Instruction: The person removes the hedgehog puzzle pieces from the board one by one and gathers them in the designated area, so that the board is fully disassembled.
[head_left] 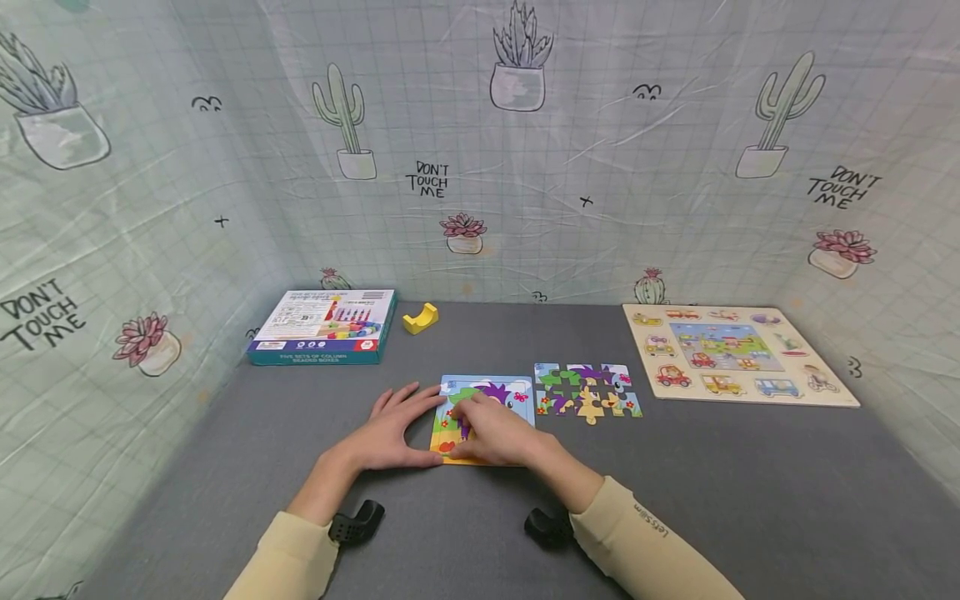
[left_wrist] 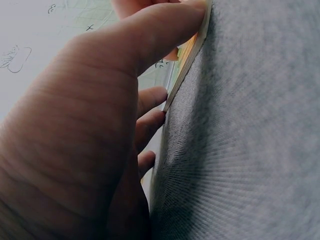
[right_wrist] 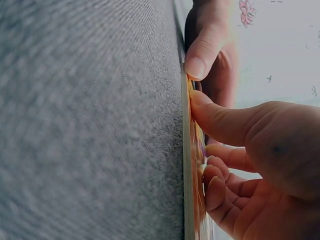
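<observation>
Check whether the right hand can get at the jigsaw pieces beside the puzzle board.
Probably yes: the jigsaw pieces lie uncovered just right of the puzzle board that the right hand is touching, and nothing appears to stand between.

I inspected the grey tabletop. Lying flat before me: one picture puzzle board. Just right of it, two rows of puzzle pieces, grey showing between some. Far left: one teal-edged box; beside it, one yellow curved block. Far right: one vehicle-picture board, lying askew.
</observation>
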